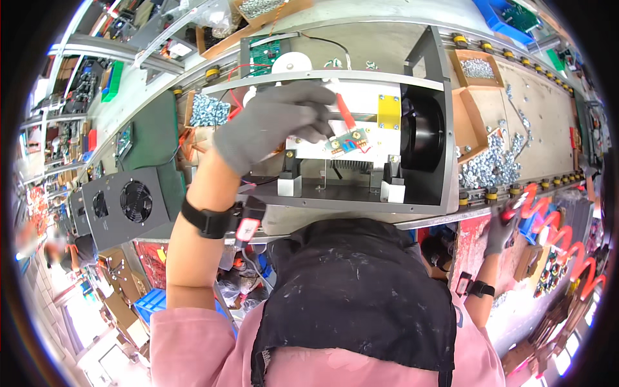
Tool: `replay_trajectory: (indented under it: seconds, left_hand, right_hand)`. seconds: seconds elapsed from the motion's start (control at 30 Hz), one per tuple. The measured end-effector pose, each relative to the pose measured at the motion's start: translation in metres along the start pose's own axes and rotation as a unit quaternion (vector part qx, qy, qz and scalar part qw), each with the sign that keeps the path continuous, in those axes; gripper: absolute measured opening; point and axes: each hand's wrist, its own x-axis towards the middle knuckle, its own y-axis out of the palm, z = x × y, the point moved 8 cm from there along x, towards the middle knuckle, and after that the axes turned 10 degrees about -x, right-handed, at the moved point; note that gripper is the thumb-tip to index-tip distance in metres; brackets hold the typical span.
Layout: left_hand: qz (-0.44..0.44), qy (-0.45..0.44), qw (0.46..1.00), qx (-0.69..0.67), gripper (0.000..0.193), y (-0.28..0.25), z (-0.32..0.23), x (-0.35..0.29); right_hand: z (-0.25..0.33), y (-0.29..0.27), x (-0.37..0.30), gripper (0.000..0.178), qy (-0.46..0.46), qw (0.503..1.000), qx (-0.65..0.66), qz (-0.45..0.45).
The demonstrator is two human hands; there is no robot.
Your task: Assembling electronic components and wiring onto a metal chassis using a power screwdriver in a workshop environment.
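My left hand (277, 122), in a grey glove, reaches over an open dark metal case (367, 206). Its fingers are curled together, and what they hold, if anything, is hidden. Just beside the fingertips a red strip (346, 113) slants down to a small green circuit board (347, 143) screwed to the white panel inside the case. A yellow piece (389, 111) sits right of it, near a round black fan opening (425, 132). Off to the right, low beside the bench, my right hand (500, 229), also gloved, is closed round an air tool (512, 213) with red on it, by a coiled red hose (548, 222).
Loose screws (493, 161) lie heaped on the bench right of the case, near cardboard trays (477, 68). More screws fill a box (209, 109) at left. A dark panel with fans (127, 205) leans at the left. A green board (265, 50) stands behind the case.
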Motion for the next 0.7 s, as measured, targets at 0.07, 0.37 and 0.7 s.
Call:
replay_trajectory:
  seconds: [0.07,0.37,0.7]
  left_hand:
    - [-0.038,0.02,0.998,-0.035,0.033,-0.016,-0.001,-0.015]
    - [0.015,0.073,0.668,0.74,0.053,0.032,0.003,0.017]
    - [0.111,0.159,0.616,0.764,0.023,0.056,0.006,0.049]
  right_hand:
    - [-0.099,-0.01,-0.03,0.059,0.163,0.979,-0.112,0.051]
    - [-0.157,-0.069,-0.058,0.062,0.263,0.84,-0.472,0.047]
    - [0.216,0.024,-0.08,0.046,-0.292,0.933,-0.147,-0.147]
